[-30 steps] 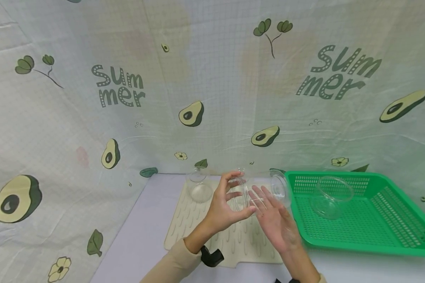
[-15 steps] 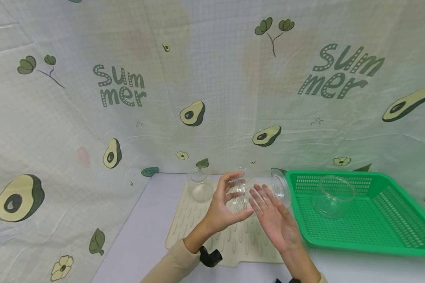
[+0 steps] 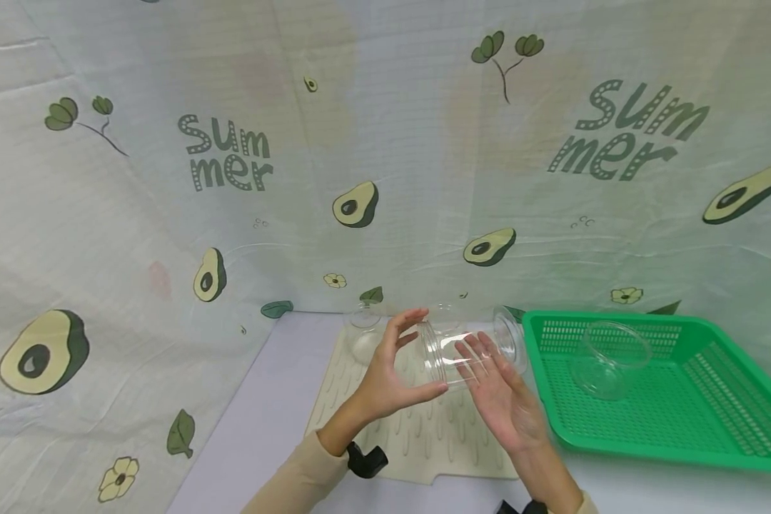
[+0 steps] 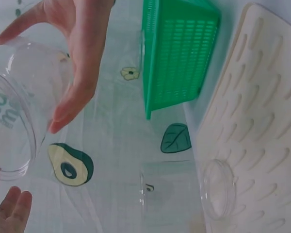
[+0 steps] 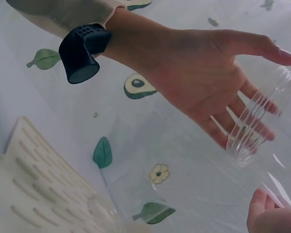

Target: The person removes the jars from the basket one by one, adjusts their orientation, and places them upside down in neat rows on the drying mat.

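Observation:
A clear jar (image 3: 464, 346) with a threaded rim lies on its side in the air above the mat, between both hands. My left hand (image 3: 388, 371) spans the threaded end, its fingers curved round the far side and thumb at the lower edge. In the right wrist view, that left hand (image 5: 199, 82) has several fingers seen through the clear threads. My right hand (image 3: 504, 407), palm up, supports the jar's body from below; its fingers show through the wall. From the left wrist, the right hand (image 4: 82, 53) has thumb and fingers on either side of the jar (image 4: 34, 73).
Another clear jar (image 3: 363, 343) stands upright on the cream ridged drying mat (image 3: 417, 450). To the right, a green perforated basket (image 3: 671, 435) contains a clear wide-mouthed jar (image 3: 610, 357). Behind everything hangs a printed cloth (image 3: 411, 143).
My left hand has drawn slightly left and loosened along the threaded rim, its thumb lower down. The jar and right hand stay nearly in place, while the head view shifts a little.

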